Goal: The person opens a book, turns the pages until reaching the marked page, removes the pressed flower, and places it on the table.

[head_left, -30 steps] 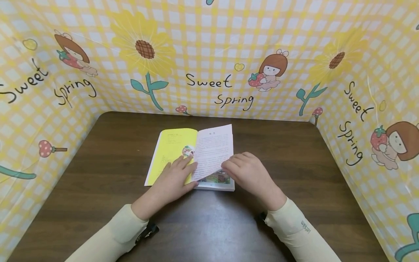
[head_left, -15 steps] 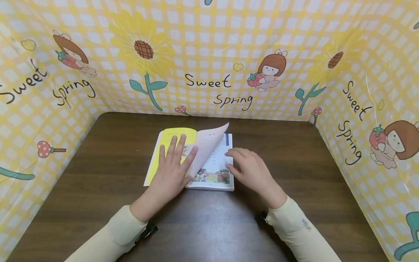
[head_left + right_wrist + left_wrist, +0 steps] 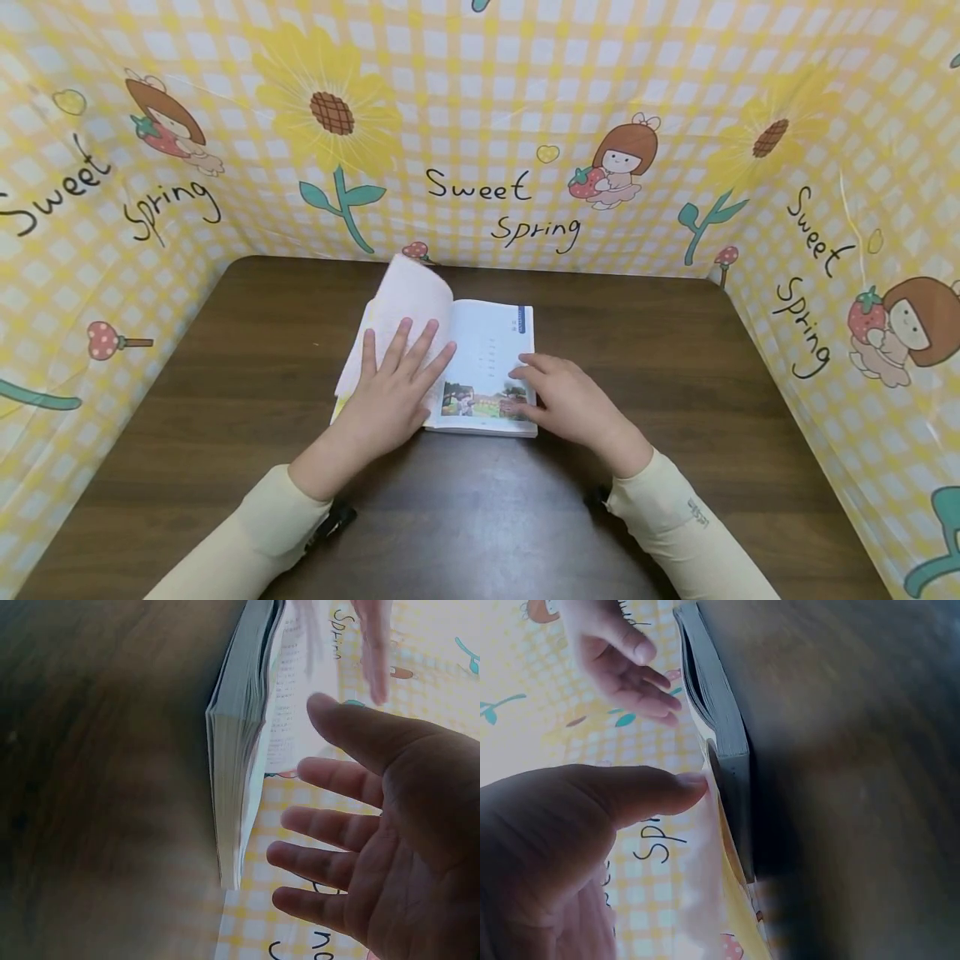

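An open book lies on the table, its right page showing blocks of print and a coloured picture along the bottom. My left hand, fingers spread, is over the left side on a turned white page, whose top corner stands up. A sliver of yellow page shows under it in the left wrist view, where the left thumb touches the leaf near the spine. My right hand hovers at the book's right edge with fingers loosely extended. In the right wrist view this hand holds nothing and stands apart from the thick page block.
The dark wooden table surrounds the book. Yellow checked cloth with flowers and printed figures walls off the back and both sides. Each wrist wears a black strap, such as the one at the left cuff.
The white page has swung from right to left over the yellow page, uncovering the picture page. My left hand has spread its fingers and now lies on it; my right hand has let go of the leaf.
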Tool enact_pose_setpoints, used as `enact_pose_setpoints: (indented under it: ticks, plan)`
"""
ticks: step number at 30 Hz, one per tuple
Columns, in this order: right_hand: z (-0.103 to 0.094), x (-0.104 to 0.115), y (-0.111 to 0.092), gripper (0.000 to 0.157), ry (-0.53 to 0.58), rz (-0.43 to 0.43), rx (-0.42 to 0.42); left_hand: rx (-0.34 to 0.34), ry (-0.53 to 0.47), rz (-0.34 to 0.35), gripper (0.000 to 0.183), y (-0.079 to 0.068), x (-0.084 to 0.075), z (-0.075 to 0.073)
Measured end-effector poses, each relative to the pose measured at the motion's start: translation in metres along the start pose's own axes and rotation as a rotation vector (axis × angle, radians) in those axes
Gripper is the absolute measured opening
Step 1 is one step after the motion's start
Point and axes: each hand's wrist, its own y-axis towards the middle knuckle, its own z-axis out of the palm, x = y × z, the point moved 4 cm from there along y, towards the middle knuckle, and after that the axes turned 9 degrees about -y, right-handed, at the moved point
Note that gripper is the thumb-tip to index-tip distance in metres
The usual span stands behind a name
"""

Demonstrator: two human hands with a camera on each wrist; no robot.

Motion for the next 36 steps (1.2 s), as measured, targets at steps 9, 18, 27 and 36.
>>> enact_pose_setpoints:
  ticks: [9,18,27,36]
  plan:
    - [0.013,0.003,-0.002,0.07,0.026,-0.043,0.117,0.2,-0.218,-0.095,0.074,0.001,0.005,0.011]
    - [0.016,0.005,-0.003,0.071,0.018,-0.052,0.155,0.306,-0.326,-0.184,0.067,-0.002,0.011,0.021]
    - [0.007,0.009,-0.004,0.027,-0.125,-0.265,0.115,0.29,-0.343,-0.191,0.057,-0.003,0.014,0.023]
    - [-0.004,0.017,-0.008,0.011,-0.228,-0.349,-0.027,0.24,-0.378,-0.214,0.055,0.001,0.012,0.02]
